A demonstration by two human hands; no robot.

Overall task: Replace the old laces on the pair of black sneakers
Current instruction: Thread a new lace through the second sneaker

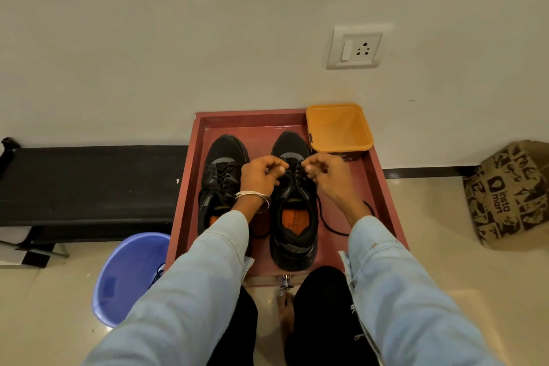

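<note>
Left hand, right hand pinch lace; tray rim near.

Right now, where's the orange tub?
Head view: the orange tub sits in the red tray's far right corner against the wall, just beyond the right sneaker's toe.

Left sneaker partly behind sleeve

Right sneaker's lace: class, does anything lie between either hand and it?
Nothing visible does. The left hand and right hand already pinch the lace over the right sneaker; the orange tub stands behind, apart.
</note>
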